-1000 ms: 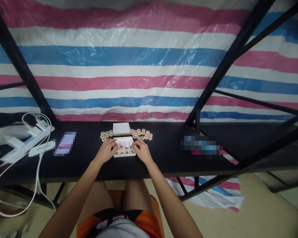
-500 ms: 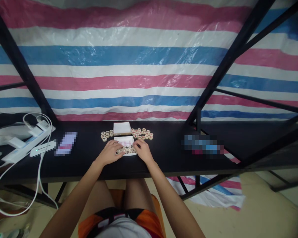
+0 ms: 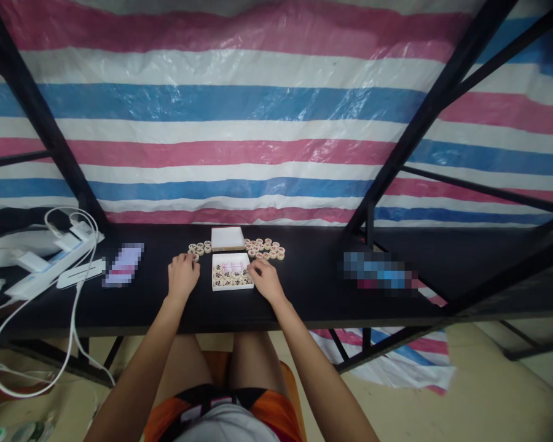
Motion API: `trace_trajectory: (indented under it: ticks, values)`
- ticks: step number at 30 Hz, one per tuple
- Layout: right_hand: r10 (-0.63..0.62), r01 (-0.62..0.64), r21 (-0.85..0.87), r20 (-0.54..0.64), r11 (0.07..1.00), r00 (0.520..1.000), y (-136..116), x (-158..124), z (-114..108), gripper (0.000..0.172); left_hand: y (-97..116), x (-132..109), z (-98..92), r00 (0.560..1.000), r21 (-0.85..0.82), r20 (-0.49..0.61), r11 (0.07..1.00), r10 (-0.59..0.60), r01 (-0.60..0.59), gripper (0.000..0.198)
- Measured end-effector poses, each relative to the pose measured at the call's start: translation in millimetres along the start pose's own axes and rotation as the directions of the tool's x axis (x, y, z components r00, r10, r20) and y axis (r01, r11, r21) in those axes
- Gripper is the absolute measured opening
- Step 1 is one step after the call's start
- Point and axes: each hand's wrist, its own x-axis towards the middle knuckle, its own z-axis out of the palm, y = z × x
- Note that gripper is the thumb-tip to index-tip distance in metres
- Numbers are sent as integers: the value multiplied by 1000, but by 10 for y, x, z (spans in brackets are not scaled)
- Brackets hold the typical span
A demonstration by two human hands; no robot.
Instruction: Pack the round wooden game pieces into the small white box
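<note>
A small white tray (image 3: pixel 214 272) with round wooden game pieces in its near half lies on the black table (image 3: pixel 304 294). My right hand (image 3: pixel 265 279) rests at the tray's right edge, fingers curled against it. My left hand (image 3: pixel 183 273) is to the left of the tray, fingers curled over a loose piece from the left pile of pieces (image 3: pixel 199 248). A second pile of pieces (image 3: pixel 263 248) lies to the right, behind the tray. A white lid (image 3: pixel 227 239) sits between the two piles.
A white power strip (image 3: pixel 50 267) with plugs and looping white cables sits at the table's left end. Blurred flat objects lie at left (image 3: pixel 122 266) and right (image 3: pixel 378 273). Black frame bars (image 3: pixel 410 147) rise on both sides. A striped tarp hangs behind.
My left hand has left the tray, where it lay on the pieces, and moved left and back to the loose pieces. My right hand stays at the tray's right edge.
</note>
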Motion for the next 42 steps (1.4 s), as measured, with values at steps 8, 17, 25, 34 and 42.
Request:
trace_trajectory:
  ticks: [8,17,25,34,42]
  values:
    - [4,-4,6,9,1000,1000,-4,-2,1,23,36,-40,-45,999,113,37,993,19,-23,23]
    - [-3,3,-15,1,1000,1000,7,7,8,22,169,57,93,930,-372,-31,859,367,-351,19]
    - [-2,2,-6,-8,1000,1000,12,15,15,22,453,146,142,812,-393,109,775,573,-495,27]
    - [8,-8,-5,6,1000,1000,27,11,14,22,114,179,146,968,-308,-35,919,249,-248,26]
    - [-66,59,-131,-47,990,997,70,-7,51,23,20,130,161,999,23,38,999,-30,29,40]
